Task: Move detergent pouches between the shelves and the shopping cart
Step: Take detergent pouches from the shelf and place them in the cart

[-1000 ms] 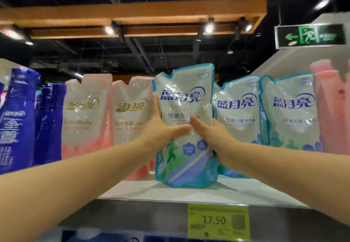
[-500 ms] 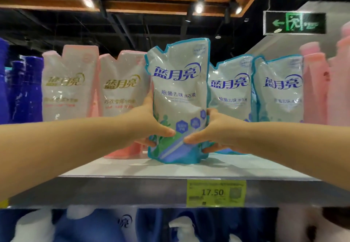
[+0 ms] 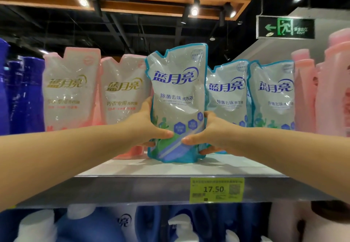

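Observation:
A teal-edged detergent pouch (image 3: 177, 97) stands upright at the front of the top shelf (image 3: 170, 169). My left hand (image 3: 146, 128) grips its lower left side, thumb across the front. My right hand (image 3: 206, 133) grips its lower right side the same way. Two matching teal pouches (image 3: 226, 97) (image 3: 272, 97) stand behind it to the right. Two pink-edged pouches (image 3: 71, 88) (image 3: 123, 90) stand to the left. No shopping cart is in view.
Dark blue bottles (image 3: 20, 93) fill the shelf's left end and pink bottles (image 3: 322, 93) its right end. A yellow price tag (image 3: 216, 190) reading 17.50 sits on the shelf edge. Blue and white bottles (image 3: 91, 224) stand on the shelf below.
Both hands slid from the pouch's middle down to its lower sides and closed round it. The view tilted down, showing the shelf below. The pouch stays upright on the shelf.

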Tool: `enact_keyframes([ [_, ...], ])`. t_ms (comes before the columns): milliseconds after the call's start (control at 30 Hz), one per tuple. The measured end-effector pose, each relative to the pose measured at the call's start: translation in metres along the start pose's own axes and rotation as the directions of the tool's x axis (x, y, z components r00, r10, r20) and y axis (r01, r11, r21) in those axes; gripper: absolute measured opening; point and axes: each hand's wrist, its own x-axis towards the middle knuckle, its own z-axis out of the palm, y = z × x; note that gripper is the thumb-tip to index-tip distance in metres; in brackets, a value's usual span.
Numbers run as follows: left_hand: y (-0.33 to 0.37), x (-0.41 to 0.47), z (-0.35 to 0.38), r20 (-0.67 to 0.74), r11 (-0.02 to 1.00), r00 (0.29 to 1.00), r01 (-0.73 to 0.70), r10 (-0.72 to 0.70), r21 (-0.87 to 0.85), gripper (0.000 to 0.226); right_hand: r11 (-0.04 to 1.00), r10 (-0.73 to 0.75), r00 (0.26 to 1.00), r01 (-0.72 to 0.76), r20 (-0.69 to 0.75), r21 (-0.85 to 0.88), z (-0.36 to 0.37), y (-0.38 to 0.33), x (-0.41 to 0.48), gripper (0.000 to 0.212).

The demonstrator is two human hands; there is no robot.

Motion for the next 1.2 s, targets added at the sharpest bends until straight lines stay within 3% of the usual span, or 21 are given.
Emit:
enact_keyframes([
  [233,0.001,-0.005,-0.001,-0.026,0.997,0.999,-0.038,0.04,0.069,0.097,0.999,0.04,0.998,-0.04,-0.043,0.004,0.004,-0.01,-0.016,0.095],
  [333,0.003,-0.011,-0.008,-0.075,0.975,0.988,-0.116,0.133,0.191,0.096,0.991,0.038,0.99,-0.055,-0.139,-0.125,0.002,-0.013,-0.03,0.099],
  [500,0.015,-0.046,-0.017,-0.189,0.926,0.931,-0.252,0.311,0.283,0.095,0.978,-0.097,0.957,0.04,-0.274,-0.205,-0.004,-0.024,-0.063,0.092],
  [700,0.044,-0.117,-0.016,-0.18,0.861,0.885,-0.341,0.43,0.377,0.073,0.97,-0.164,0.953,0.109,-0.257,-0.216,-0.011,-0.044,-0.136,0.068],
  [900,0.078,-0.205,0.0,-0.239,0.895,0.879,-0.345,0.414,0.281,0.066,0.937,-0.287,0.91,0.201,-0.301,-0.285,-0.017,-0.055,-0.236,0.072],
  [1000,0.096,-0.254,0.014,-0.249,0.867,0.844,-0.399,0.475,0.298,0.038,0.854,-0.409,0.841,0.215,-0.355,-0.474,-0.02,-0.053,-0.296,0.051],
  [1100,0.112,-0.307,0.025,-0.265,0.834,0.796,-0.476,0.544,0.28,0.006,0.865,-0.448,0.787,0.263,-0.424,-0.426,-0.024,-0.052,-0.36,0.025],
  [1200,0.12,-0.364,0.033,-0.307,0.815,0.755,-0.525,0.579,0.246,0.01,0.874,-0.462,0.737,0.285,-0.493,-0.394,-0.023,-0.047,-0.424,0.016],
])
